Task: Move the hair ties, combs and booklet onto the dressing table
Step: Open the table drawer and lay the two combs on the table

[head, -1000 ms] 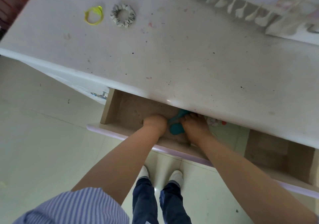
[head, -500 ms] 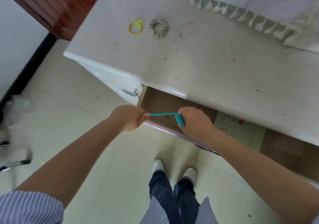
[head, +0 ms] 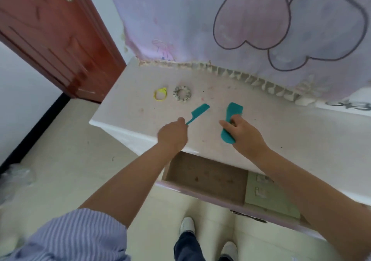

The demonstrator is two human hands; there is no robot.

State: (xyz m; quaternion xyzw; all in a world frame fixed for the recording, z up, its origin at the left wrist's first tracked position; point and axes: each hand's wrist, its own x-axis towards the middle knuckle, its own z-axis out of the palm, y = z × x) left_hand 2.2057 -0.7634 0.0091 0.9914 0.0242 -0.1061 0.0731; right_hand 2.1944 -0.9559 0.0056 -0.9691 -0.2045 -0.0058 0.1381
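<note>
— So, what do we have from the head camera?

— We see the left hand (head: 173,135) pinched around the thin handle of the narrow comb (head: 197,113), whose toothed end lies out over the counter (head: 301,132). The right hand (head: 244,135) is wrapped around the wide comb (head: 230,122), holding it low over the same surface, just right of the narrow one.

— Are the combs resting on the counter or above it?

— We cannot tell for sure; both look very close to the top, but both are gripped, not released.

— And the hair ties?

— We count two already on the counter: a yellow hair tie (head: 160,94) and a patterned scrunchie (head: 182,93), side by side, just beyond the narrow comb.

— The booklet?

— We make out a pale green booklet (head: 269,198) lying in the right part of the open drawer (head: 204,177), partly hidden by the right forearm. The left part of the drawer shows bare wood.

— So how far along are we?

— We judge the hair ties done, the combs nearly done once both hands let go, and the booklet left to fetch.
</note>
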